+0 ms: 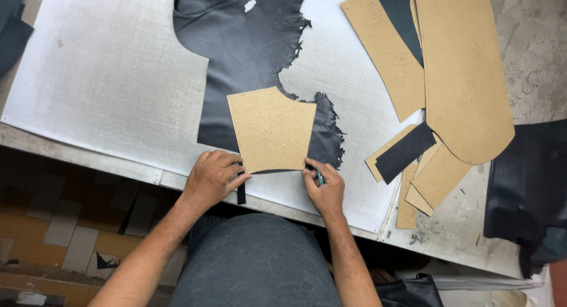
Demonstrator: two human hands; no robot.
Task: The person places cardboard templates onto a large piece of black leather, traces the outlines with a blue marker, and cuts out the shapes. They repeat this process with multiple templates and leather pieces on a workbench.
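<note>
Here, everything is placed relative to the cardboard pattern [271,131].
Left hand [214,177]: fingers curled and pressing flat on the pattern's lower left corner, gripping nothing; a dark strip [241,192] hangs just below it.
Right hand [323,189]: closed around a thin blade or pen [319,177], its tip at the pattern's lower right corner.
Pattern: lies directly ahead of both hands, touching each; roughly square, peaked top edge pointing away from the person.
Nearer hand: neither clearly, one at each lower corner.
Black leather [248,53]: under the pattern, stretching away up and left; its ragged edge shows just right of the pattern.
White cutting board [106,76]: under the leather; its near edge runs just below the hands.
Open room: bare board left of the pattern.
Crowded side: more cardboard pieces [460,70] well right of the pattern.
</note>
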